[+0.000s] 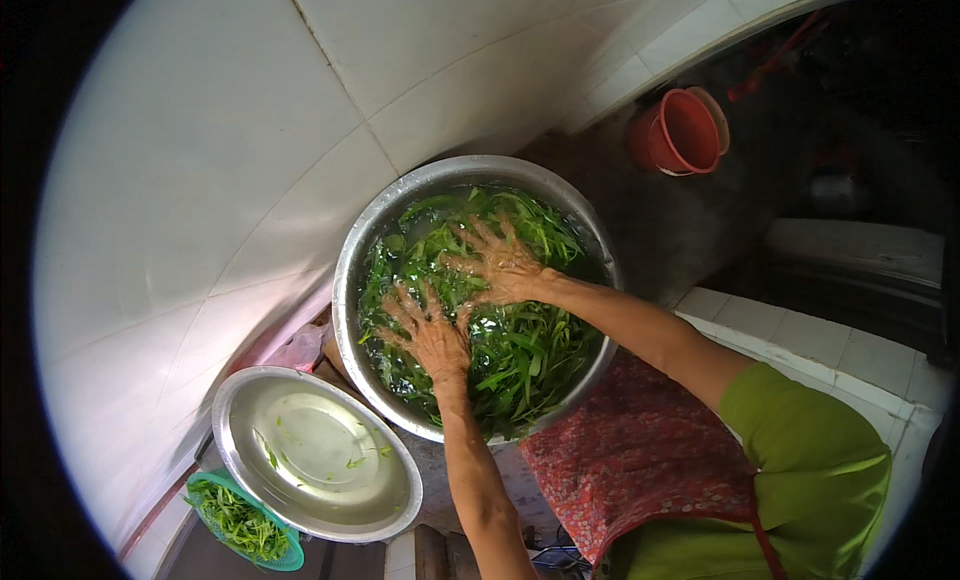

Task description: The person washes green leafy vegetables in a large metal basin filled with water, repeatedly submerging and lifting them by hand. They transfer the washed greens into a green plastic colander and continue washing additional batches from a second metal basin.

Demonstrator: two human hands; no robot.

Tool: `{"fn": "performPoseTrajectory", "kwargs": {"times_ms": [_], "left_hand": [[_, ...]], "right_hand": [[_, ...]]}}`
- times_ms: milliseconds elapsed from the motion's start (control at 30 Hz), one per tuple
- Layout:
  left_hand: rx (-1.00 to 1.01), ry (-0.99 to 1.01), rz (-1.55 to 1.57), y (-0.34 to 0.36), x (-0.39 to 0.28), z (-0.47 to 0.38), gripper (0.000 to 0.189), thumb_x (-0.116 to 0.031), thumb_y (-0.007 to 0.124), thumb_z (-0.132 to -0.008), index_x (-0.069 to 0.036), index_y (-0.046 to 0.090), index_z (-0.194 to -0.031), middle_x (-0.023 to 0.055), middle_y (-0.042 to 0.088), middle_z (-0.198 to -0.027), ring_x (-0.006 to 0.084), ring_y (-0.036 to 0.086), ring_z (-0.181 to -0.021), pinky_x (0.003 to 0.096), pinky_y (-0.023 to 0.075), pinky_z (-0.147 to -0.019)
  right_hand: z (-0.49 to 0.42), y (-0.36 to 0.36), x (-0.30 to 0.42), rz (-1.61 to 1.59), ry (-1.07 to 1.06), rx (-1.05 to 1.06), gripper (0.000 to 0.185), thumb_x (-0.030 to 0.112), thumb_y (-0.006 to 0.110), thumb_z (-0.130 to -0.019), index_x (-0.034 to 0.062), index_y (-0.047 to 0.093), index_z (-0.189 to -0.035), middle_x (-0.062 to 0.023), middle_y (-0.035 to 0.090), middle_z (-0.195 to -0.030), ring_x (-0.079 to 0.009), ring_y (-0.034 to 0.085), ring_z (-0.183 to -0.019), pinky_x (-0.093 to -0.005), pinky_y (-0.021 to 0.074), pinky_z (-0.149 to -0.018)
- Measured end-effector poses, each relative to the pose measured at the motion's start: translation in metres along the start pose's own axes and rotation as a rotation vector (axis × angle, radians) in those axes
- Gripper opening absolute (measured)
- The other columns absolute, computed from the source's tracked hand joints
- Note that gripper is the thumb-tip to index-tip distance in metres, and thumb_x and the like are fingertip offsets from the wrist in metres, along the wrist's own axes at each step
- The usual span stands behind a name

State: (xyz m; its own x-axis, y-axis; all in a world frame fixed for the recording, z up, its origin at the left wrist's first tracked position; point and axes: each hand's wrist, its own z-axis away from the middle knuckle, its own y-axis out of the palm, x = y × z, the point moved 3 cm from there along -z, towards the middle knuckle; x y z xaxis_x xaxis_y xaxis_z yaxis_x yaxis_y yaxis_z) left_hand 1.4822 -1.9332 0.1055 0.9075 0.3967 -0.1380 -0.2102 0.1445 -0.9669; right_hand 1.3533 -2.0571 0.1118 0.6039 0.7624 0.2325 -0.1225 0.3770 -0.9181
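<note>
A large round metal basin holds water and a mass of leafy green vegetables. My left hand lies palm down with fingers spread at the water's surface, towards the basin's lower left. Beside it, nearer the middle, my right hand is spread too, its fingertips under the water among the leaves. Both palms face down onto the greens, and I see neither hand gripping anything. Leaves and glare hide what is beneath the fingers.
Close by at lower left, a second metal basin holds water with a few floating leaf bits. A green plastic basket of cut greens sits below it. White wall tiles border the left. Red buckets stand at upper right, a tiled ledge at right.
</note>
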Motion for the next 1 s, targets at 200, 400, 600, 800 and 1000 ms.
{"fn": "performPoseTrajectory", "kwargs": {"times_ms": [200, 400, 600, 800, 1000], "left_hand": [[-0.008, -0.016, 0.294, -0.057, 0.016, 0.022, 0.106, -0.064, 0.071, -0.08, -0.022, 0.02, -0.163, 0.0238, 0.015, -0.167, 0.044, 0.021, -0.152, 0.0674, 0.0218, -0.115], [0.143, -0.113, 0.329, -0.082, 0.03, 0.012, 0.148, -0.024, 0.099, -0.05, -0.027, 0.004, -0.164, 0.0299, 0.015, -0.164, 0.0499, 0.048, -0.133, 0.0555, 0.0528, -0.097], [0.238, -0.049, 0.34, -0.052, 0.011, -0.051, 0.12, 0.004, 0.079, -0.062, -0.024, 0.018, -0.161, 0.0406, 0.046, -0.141, 0.0494, 0.066, -0.106, 0.0479, 0.0578, -0.089], [-0.114, 0.052, 0.409, -0.101, -0.022, -0.022, 0.073, 0.006, 0.073, -0.064, -0.013, 0.058, -0.133, 0.0241, 0.062, -0.126, 0.0427, 0.07, -0.098, 0.0484, 0.0602, -0.076], [-0.343, 0.127, 0.371, -0.175, -0.068, 0.029, 0.057, 0.003, 0.066, -0.075, -0.01, 0.063, -0.13, 0.015, 0.061, -0.112, 0.0353, 0.065, -0.095, 0.0397, 0.0608, -0.065]], "right_hand": [[0.048, -0.069, -0.008, -0.226, 0.012, -0.105, 0.089, 0.042, 0.082, -0.078, 0.0163, 0.043, -0.153, -0.0237, 0.027, -0.162, -0.0447, 0.029, -0.148, -0.0635, 0.025, -0.119], [0.037, -0.077, -0.045, -0.242, 0.343, 0.152, 0.132, 0.018, 0.092, -0.066, 0.0232, 0.004, -0.164, -0.0304, 0.03, -0.159, -0.0464, 0.046, -0.137, -0.0516, 0.0449, -0.108], [-0.04, -0.041, -0.01, -0.462, 0.234, 0.198, 0.11, -0.001, 0.075, -0.072, 0.0175, 0.015, -0.163, -0.0238, 0.05, -0.148, -0.0407, 0.057, -0.128, -0.0431, 0.0513, -0.103], [-0.002, -0.079, 0.016, -0.62, 0.165, 0.055, 0.06, -0.006, 0.062, -0.072, -0.0007, 0.058, -0.131, -0.0255, 0.063, -0.127, -0.0421, 0.061, -0.119, -0.0468, 0.0518, -0.097], [0.074, -0.141, 0.029, -0.57, -0.042, -0.306, 0.04, -0.008, 0.064, -0.067, -0.0031, 0.058, -0.106, -0.0245, 0.063, -0.102, -0.0473, 0.061, -0.101, -0.0502, 0.0507, -0.084]]}}
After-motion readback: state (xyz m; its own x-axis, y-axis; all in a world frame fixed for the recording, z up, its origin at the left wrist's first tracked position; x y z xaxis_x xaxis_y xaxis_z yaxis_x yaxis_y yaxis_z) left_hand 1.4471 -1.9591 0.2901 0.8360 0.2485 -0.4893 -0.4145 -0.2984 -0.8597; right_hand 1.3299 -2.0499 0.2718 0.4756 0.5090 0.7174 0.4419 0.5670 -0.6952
